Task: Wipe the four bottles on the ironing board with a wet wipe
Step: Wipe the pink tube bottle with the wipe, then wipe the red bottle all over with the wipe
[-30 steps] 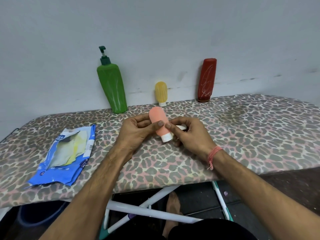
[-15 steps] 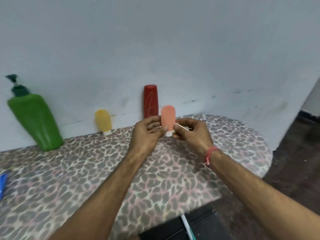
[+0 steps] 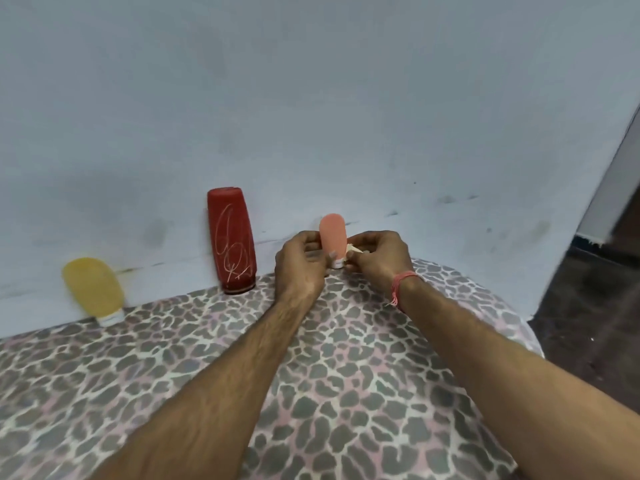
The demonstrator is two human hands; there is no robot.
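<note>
The pink bottle [image 3: 332, 233] stands cap-down at the far edge of the ironing board [image 3: 346, 393], close to the wall [image 3: 311, 98] and a little to the right of the red bottle [image 3: 231, 240]; whether its white cap already touches the cover or hangs just above it, I cannot tell. The left hand [image 3: 299, 263] holds the lower part of the pink bottle, with the fingers curled around it and the thumb on the front near the cap. The right hand [image 3: 375, 258] is just to the right of the pink bottle, fingers curled and pinching a small pale piece, probably the wet wipe [image 3: 354, 250], against the bottle's lower side. The yellow bottle [image 3: 93, 289] leans at the wall, well to the left of the red bottle, and the fourth bottle is not in view. In my judgement the step in hand is to finish the wiping near the cap and to set this bottle in the row. To do it well, the left hand should keep the bottle upright and turn it slowly, so the wipe passes all around the neck, and it should release only when the cap sits flat, because such a narrow base can tip easily on the soft cover
</note>
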